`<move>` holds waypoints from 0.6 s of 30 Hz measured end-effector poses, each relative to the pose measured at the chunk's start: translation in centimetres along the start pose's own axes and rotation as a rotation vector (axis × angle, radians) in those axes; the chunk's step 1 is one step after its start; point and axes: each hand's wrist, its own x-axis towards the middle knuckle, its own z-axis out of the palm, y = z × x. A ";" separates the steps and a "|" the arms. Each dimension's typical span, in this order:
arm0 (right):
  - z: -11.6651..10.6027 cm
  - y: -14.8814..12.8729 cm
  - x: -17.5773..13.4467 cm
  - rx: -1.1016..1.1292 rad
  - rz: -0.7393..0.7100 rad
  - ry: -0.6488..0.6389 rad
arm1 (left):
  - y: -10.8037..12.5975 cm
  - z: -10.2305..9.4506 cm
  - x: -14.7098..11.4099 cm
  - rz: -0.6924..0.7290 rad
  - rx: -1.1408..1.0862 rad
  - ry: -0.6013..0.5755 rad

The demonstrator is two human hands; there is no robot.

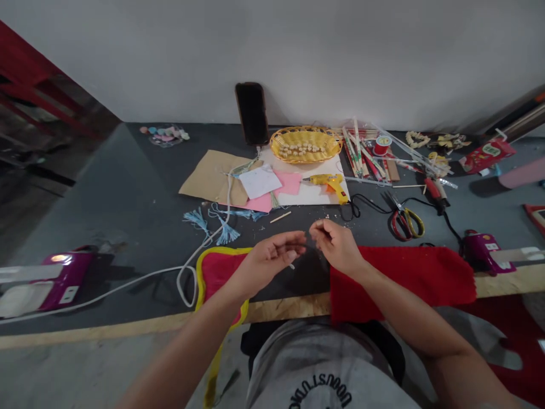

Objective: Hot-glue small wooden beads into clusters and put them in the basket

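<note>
Dark grey tabletop (140, 204) with a pale wooden front edge, seen from above. Red cloth (409, 272), the largest piece on it, lies at the right and overhangs the front edge, with the right forearm passing across it. Red fabric with a yellow border (219, 272) lies to the left, partly covered by the left forearm. White sheet (310, 196), farther back, lies by the yellow basket (305, 142), which contains small pale pieces. Left hand (272, 255): palm turned inward, fingers loosely curled toward the thumb. Right hand (336, 241): fingers bent, thumb and forefinger drawn together. The two hands are near each other but apart, above the bare strip between the fabrics; whether the right pinches anything fine cannot be told. Black phone (252, 113) stands upright at the wall. Yellow glue gun (330, 184) lies on the right part of the sheet; scissors (404, 218) lie farther right. Blue tassels (227, 230) lie beyond the bordered fabric. Small pale piece (292, 266), smallest of all, shows just below the left thumb; whether it is gripped cannot be told.
</note>
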 end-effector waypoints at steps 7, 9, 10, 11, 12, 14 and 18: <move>1.3 -0.5 -0.5 0.275 0.200 -0.127 | -0.6 -0.3 -0.1 0.110 -0.210 0.088; 1.6 -0.7 -0.5 0.262 0.182 -0.104 | -0.3 -0.2 -0.2 0.119 -0.225 0.048; 1.7 -0.7 -0.6 0.237 0.161 -0.096 | 0.0 -0.3 -0.3 0.122 -0.217 0.026; 1.5 -0.7 -0.6 0.204 0.137 -0.089 | 0.3 -0.5 -0.4 0.127 -0.196 0.014; 1.2 -0.7 -0.7 0.169 0.116 -0.080 | 0.8 -0.7 -0.6 0.131 -0.157 0.013; 0.0 -0.6 -1.2 0.094 0.096 -0.057 | 1.9 -1.6 -0.8 0.167 -0.018 0.127; -3.8 -0.1 -3.1 -0.047 0.107 -0.002 | 2.8 -3.7 -0.7 0.282 0.364 0.325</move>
